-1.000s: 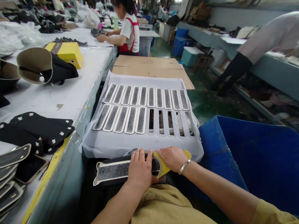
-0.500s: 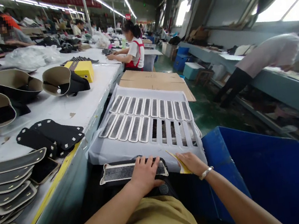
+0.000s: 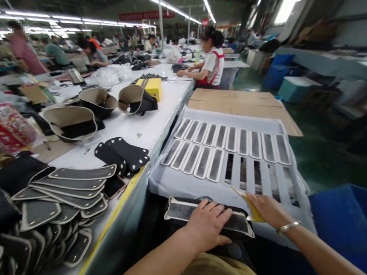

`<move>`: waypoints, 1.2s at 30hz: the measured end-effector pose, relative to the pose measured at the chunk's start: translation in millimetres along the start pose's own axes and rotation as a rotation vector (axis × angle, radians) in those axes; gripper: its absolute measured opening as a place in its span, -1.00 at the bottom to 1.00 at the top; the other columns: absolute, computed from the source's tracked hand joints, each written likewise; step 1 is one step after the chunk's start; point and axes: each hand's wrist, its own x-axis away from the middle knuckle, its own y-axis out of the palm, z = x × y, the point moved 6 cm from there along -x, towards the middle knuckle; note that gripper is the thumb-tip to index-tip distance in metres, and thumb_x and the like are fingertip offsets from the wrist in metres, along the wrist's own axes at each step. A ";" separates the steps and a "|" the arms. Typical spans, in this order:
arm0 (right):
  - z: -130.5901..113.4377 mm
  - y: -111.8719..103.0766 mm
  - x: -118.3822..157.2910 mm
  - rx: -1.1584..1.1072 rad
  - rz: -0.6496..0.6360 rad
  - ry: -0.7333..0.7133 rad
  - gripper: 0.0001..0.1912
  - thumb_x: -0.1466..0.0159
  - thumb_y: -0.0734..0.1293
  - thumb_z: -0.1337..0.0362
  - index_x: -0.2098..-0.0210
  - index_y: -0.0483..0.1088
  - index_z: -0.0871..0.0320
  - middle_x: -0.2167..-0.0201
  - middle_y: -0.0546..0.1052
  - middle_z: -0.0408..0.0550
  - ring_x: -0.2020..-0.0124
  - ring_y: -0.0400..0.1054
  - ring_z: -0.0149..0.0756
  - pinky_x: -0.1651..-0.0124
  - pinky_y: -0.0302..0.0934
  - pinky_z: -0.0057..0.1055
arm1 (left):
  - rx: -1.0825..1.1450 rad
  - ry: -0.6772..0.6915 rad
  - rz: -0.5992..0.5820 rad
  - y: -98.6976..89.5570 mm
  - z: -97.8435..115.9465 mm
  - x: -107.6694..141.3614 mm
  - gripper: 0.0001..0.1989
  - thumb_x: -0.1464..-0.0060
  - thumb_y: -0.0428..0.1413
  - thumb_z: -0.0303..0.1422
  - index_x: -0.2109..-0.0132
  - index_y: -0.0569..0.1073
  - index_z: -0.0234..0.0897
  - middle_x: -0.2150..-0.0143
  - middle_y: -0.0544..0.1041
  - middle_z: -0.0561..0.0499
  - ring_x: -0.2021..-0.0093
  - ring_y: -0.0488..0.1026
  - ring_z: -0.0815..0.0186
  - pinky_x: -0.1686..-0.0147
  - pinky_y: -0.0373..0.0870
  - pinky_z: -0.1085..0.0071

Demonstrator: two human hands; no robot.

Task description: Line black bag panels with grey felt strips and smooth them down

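Observation:
A long dark grey strip with a pale border [image 3: 177, 210] lies across a black support in front of my body. My left hand [image 3: 208, 223] rests flat on its middle, palm down, with fingers stretched out and slightly apart. In my right hand [image 3: 268, 210] is a thin, flat yellow piece with a pale edge [image 3: 254, 209], pinched at the strip's right end; its exact kind is unclear. Just beyond the hands, similar grey strips [image 3: 215, 165] lie in two rows on a pale cloth-covered board [image 3: 183, 181]. Several slots show in the near row's right part.
Left is a long white table [image 3: 164, 126] with a yellow-edged side, stacked grey pieces [image 3: 83, 184], black pieces [image 3: 127, 153] and a yellow box [image 3: 153, 89]. A cardboard sheet [image 3: 233, 102] lies beyond the board. A blue bin [image 3: 340, 219] stands right. A co-worker [image 3: 210, 62] sits ahead.
The view has swung left, so everything sits further right and more of the table shows. The yellow piece has come closer to the strip's right end. My left hand stays on the strip.

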 end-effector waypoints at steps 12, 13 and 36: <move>-159.6 26.4 -50.7 0.449 -0.094 -0.417 -0.45 -0.36 -0.09 0.08 0.38 0.42 0.16 0.37 0.52 0.02 0.29 0.40 -0.19 0.25 0.10 -0.31 | 1.285 -0.644 0.612 34.8 -142.5 87.7 -0.35 -0.23 -0.42 -0.04 -0.04 0.39 -0.32 0.04 0.49 -0.08 0.00 0.38 0.18 -0.07 0.23 0.21; -167.7 29.8 -52.5 0.469 -0.105 -0.433 -0.43 -0.36 -0.11 0.07 0.36 0.43 0.15 0.36 0.52 0.02 0.28 0.40 -0.19 0.24 0.11 -0.31 | 1.320 -0.659 0.649 39.4 -140.5 88.0 -0.35 -0.22 -0.42 -0.03 -0.02 0.40 -0.31 0.06 0.50 -0.07 0.00 0.38 0.17 -0.07 0.22 0.21; -238.6 67.0 -71.8 0.511 -0.172 -0.587 -0.38 -0.35 -0.13 0.07 0.29 0.48 0.16 0.37 0.55 0.12 0.31 0.43 -0.16 0.27 0.18 -0.28 | 1.833 -0.900 0.806 48.6 -128.6 90.8 -0.28 -0.10 -0.28 0.14 -0.04 0.43 -0.31 0.10 0.53 -0.07 0.06 0.43 0.18 -0.01 0.23 0.35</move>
